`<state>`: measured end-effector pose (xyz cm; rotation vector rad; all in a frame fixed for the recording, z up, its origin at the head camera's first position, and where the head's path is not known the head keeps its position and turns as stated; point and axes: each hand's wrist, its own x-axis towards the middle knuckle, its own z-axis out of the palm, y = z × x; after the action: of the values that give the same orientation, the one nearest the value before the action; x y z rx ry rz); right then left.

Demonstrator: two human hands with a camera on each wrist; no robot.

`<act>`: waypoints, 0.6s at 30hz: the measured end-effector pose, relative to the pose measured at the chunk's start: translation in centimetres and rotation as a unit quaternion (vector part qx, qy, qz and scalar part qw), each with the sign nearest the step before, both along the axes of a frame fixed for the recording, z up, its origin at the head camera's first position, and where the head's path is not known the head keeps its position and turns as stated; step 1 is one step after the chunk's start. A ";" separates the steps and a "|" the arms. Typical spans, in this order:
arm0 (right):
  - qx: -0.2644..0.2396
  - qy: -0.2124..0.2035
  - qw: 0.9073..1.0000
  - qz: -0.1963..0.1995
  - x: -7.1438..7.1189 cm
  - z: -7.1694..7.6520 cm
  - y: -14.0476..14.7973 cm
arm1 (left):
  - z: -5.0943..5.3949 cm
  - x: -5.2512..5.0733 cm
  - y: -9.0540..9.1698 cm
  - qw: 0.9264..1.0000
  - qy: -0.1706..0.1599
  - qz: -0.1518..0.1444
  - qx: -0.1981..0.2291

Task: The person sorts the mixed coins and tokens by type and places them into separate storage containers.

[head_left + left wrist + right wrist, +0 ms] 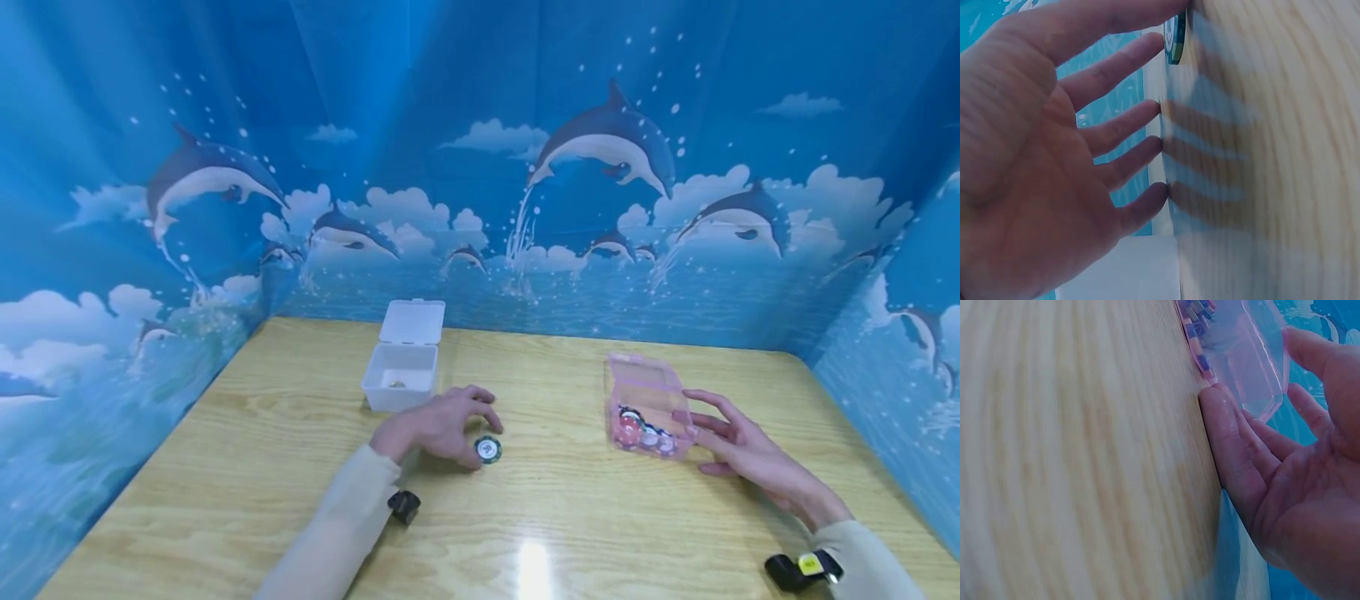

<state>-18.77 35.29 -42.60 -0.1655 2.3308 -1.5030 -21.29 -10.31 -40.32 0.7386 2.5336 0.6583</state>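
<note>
A green-edged poker chip (488,450) lies flat on the table, showing a white centre with dark print. My left hand (446,423) is spread over the tabletop beside it, thumb and index finger on either side of the chip. In the left wrist view the fingertips reach the tabletop and the chip (1175,40) stands near the thumb and index finger. At the right, a see-through pink box (651,400) holds several poker chips (630,431), red and white-and-dark ones, its lid raised. My right hand (765,457) touches that box's right side with loosely extended fingers.
An open white box (380,400) stands behind my left forearm, its lid (412,322) tipped back and a small item (397,384) inside. The wooden table (540,517) ends at a dolphin-printed blue curtain (450,83) on the back and sides.
</note>
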 end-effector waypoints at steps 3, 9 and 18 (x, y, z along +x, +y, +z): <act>0.000 0.001 1.000 -0.001 0.0 0.0 0.0 | 0.1 0.0 0.0 1.000 -0.003 0.001 0.003; 0.001 0.000 1.000 -0.001 0.0 0.0 0.0 | 0.1 -0.1 0.1 1.000 -0.006 0.004 0.016; -0.003 -0.003 1.000 0.001 0.0 0.0 0.2 | 0.2 -0.1 0.6 1.000 0.017 0.003 0.008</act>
<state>-18.74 35.44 -42.56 -0.1647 2.3198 -1.5082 -21.39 -9.69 -40.14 0.7553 2.5657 0.6728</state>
